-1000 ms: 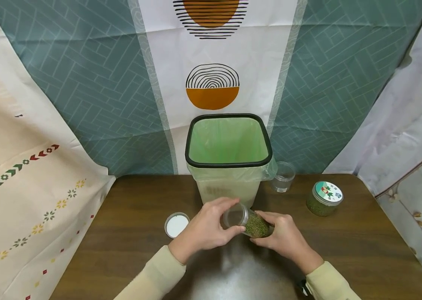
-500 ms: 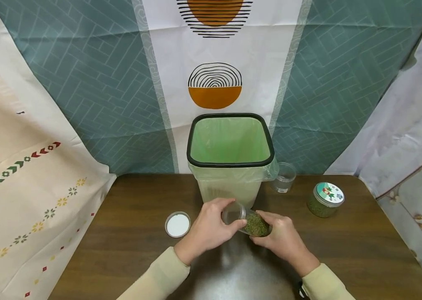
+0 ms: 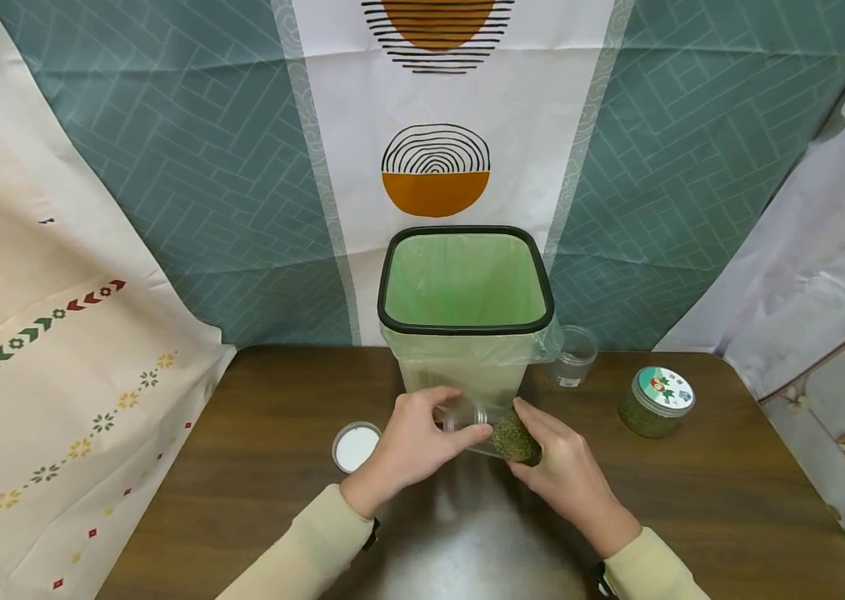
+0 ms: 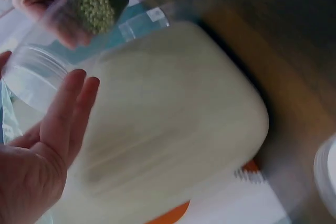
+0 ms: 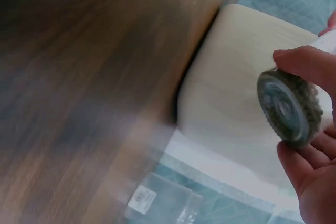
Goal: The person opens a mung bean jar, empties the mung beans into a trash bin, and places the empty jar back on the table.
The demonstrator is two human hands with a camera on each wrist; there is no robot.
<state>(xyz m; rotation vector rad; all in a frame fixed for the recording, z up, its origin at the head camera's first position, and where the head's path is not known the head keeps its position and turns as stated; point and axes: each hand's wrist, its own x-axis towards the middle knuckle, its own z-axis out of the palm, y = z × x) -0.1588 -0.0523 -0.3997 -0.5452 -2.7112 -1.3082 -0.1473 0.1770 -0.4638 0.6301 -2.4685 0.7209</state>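
In the head view, my right hand (image 3: pixel 568 479) grips a clear jar of small green beans (image 3: pixel 516 437) between thumb and fingers. The jar lies tipped on its side, its mouth pointing left. Against that mouth sits a second clear jar (image 3: pixel 460 414), held by my left hand (image 3: pixel 411 446) with thumb in front and fingers behind. In the left wrist view, beans (image 4: pixel 97 6) are heaped toward the far end, and screw threads (image 4: pixel 42 69) show near my left fingers (image 4: pixel 63 106). The right wrist view shows the bean jar's round base (image 5: pixel 283 106).
A bin (image 3: pixel 460 367) with a black rim and green liner stands just behind my hands. Left of them lies a round white lid (image 3: pixel 357 447). Another clear jar (image 3: pixel 574 354) stands at the bin's right, and a lidded bean jar (image 3: pixel 655 402) farther right on the wooden table (image 3: pixel 280 392).
The bean jar's base end has been lifted and tipped further, and my right fingers have shifted up with it. My left hand stays around the clear jar. The view drifts slightly.
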